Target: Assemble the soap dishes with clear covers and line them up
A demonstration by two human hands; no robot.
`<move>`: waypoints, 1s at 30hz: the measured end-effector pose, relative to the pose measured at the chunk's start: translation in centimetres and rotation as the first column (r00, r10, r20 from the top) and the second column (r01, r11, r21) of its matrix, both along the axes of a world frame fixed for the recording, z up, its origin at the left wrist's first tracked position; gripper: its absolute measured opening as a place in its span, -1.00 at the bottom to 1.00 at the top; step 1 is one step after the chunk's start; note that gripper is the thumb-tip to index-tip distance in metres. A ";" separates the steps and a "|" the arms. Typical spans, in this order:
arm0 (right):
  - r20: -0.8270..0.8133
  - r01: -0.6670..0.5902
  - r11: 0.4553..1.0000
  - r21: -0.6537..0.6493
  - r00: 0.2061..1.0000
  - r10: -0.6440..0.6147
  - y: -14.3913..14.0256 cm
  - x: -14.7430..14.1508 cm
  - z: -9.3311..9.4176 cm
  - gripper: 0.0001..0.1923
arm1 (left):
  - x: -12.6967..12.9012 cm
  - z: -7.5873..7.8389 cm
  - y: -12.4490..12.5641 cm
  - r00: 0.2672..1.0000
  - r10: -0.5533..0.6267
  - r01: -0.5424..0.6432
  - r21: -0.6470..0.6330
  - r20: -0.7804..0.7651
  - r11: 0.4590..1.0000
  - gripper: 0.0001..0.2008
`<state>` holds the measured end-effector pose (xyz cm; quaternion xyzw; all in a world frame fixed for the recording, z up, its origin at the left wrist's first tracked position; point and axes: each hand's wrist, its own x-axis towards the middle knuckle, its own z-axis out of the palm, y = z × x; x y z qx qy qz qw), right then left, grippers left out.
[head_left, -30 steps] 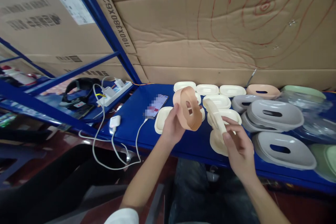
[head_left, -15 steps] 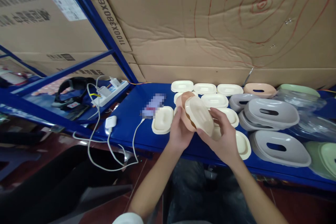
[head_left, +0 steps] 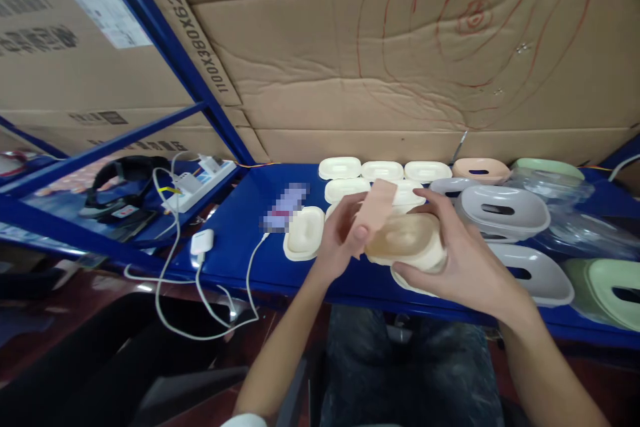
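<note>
My left hand (head_left: 343,237) is closed on a peach soap dish (head_left: 380,203), which is tilted up so mostly its side shows, with the thumb pressed on its near edge. My right hand (head_left: 460,257) grips a cream oval tray (head_left: 405,237) with a raised middle, thumb below and fingers over the far side. The two pieces are close together above the table; whether they touch cannot be told. Beneath and behind my hands, several similar cream trays (head_left: 341,167) lie on the blue table, some partly hidden. Another cream tray (head_left: 304,233) lies left of my left hand.
Grey slotted soap dishes (head_left: 505,213), a peach one (head_left: 481,170), green ones (head_left: 617,287) and clear plastic pieces (head_left: 575,233) stand at right. A phone (head_left: 286,207), white charging cable (head_left: 253,267) and power strip (head_left: 207,183) are at left. Cardboard (head_left: 310,93) stands behind.
The peach dish has turned from facing me to nearly edge-on. The cream tray has moved right and tipped flatter, with my right hand around its right end. The view has shifted slightly.
</note>
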<state>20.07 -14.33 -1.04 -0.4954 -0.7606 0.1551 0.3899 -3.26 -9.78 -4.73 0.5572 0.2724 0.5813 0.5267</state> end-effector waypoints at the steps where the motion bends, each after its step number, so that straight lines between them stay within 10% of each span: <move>1: -0.048 0.005 1.000 0.002 0.999 -0.005 0.3 -0.3 -0.2 0.16 | 0.3 0.0 -0.3 0.998 -0.037 0.039 0.025 -0.050 0.999 -0.29; 11: -0.548 0.131 0.985 0.114 0.835 -0.047 3.0 -3.6 -5.3 -0.15 | 3.6 -0.3 -1.5 0.994 -0.049 0.054 0.051 -0.094 0.997 -0.29; 16: -0.572 0.254 0.958 0.134 0.809 -0.135 2.7 -5.6 -5.4 -0.24 | 5.3 -0.5 -2.2 0.999 0.007 -0.005 0.037 -0.053 0.999 -0.25; 30: -0.633 0.062 0.998 -0.030 0.772 -0.067 2.3 -6.4 -4.7 -0.42 | 4.2 -2.4 -1.9 0.992 -0.125 0.124 -0.071 -0.005 0.990 0.03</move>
